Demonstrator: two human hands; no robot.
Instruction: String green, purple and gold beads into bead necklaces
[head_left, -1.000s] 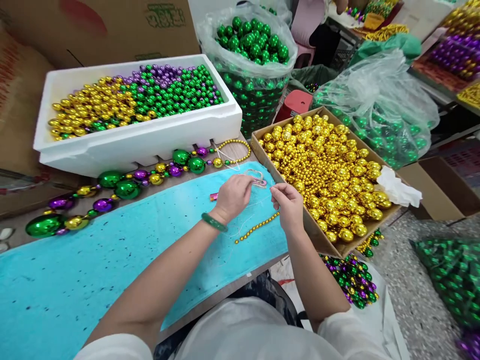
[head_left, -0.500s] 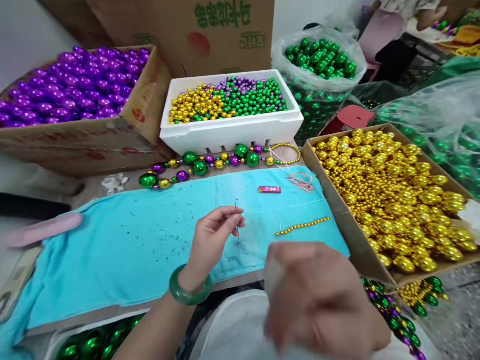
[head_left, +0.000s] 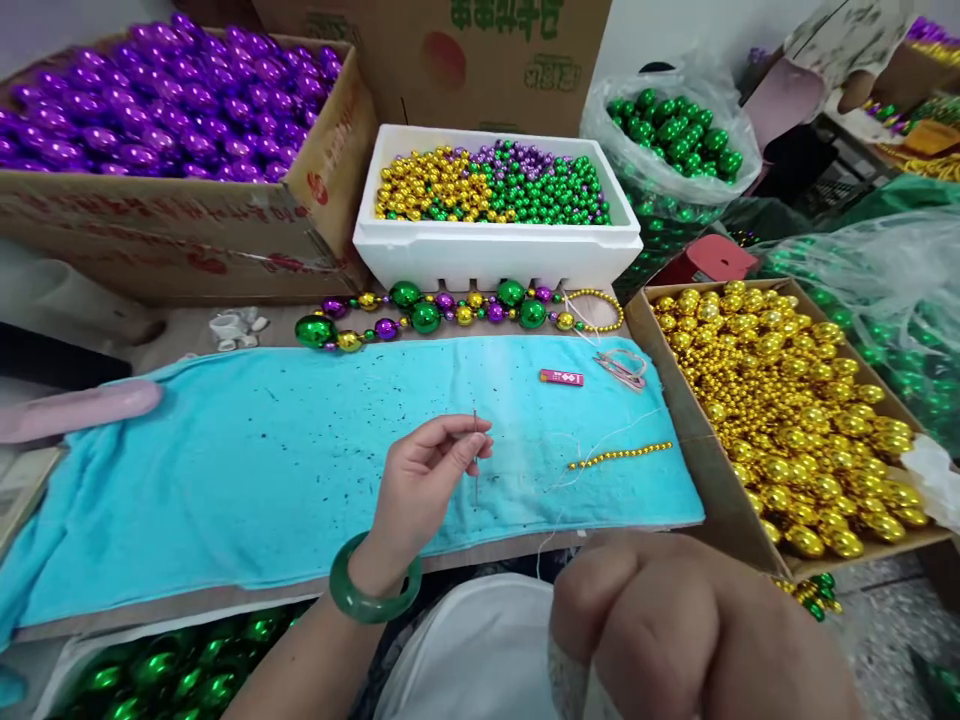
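Observation:
My left hand [head_left: 431, 475], with a green bangle [head_left: 375, 590] on its wrist, pinches a thin needle [head_left: 475, 490] upright between thumb and fingers above the turquoise towel [head_left: 360, 510]. My right hand [head_left: 682, 620] is large and close to the camera at the lower right. Its fingers are curled closed, and what they hold is hidden. To the right of my left hand lies a short string of gold beads [head_left: 619, 455], with loose white thread [head_left: 577, 440] around it. One thread hangs over the towel's front edge near my right hand.
A purple-pink lighter [head_left: 561, 378] and a loop of cord [head_left: 622, 370] lie on the towel. Behind it runs a finished-looking bead necklace [head_left: 426, 317]. A white foam box [head_left: 495, 250], a carton of purple beads [head_left: 330, 150] and a carton of gold beads [head_left: 705, 480] surround the towel. Someone sits at the back right.
My left hand has come back from the thread with the needle upright in it. My right hand has risen from beside the gold beads toward the camera. The view has swung left.

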